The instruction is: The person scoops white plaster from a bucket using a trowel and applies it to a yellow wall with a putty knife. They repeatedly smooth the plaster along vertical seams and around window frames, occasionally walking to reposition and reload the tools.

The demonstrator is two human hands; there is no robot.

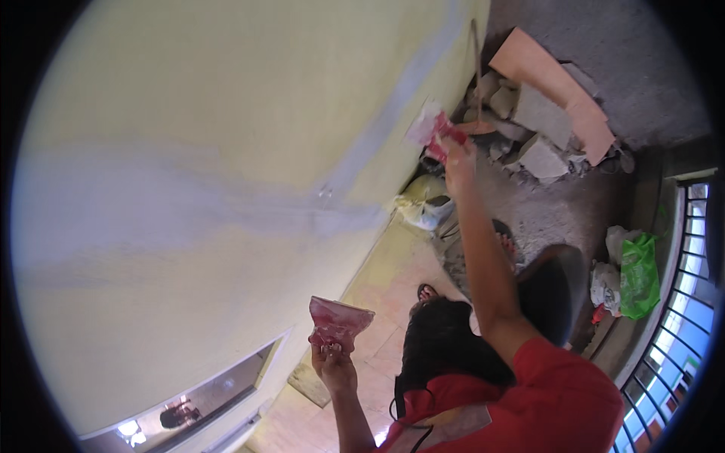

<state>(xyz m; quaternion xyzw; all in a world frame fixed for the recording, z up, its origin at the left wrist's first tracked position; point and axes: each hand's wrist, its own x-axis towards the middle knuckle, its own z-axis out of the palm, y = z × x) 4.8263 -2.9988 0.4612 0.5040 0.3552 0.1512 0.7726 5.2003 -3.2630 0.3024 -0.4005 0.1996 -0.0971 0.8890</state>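
Grasping a red scraper point(337, 323) in the left hand point(334, 368), before the yellowish wall point(226, 90), aimed broad edge forward, long axis near upright in view. Gripping a white-smeared scraper point(439, 137) in the right hand point(459, 155), slanting lengthwise leftward to the wall; perhaps touching it.

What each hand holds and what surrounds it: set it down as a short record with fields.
Left hand: grips a red, wide-edged, smeared spreader
Right hand: grips a red spreader with whitish paste; wall contact unclear
Wall: pale yellow, with greyish bands
Beyond right hand: grey broken rubble, flat salmon-coloured board
Far right: bright green plastic bag
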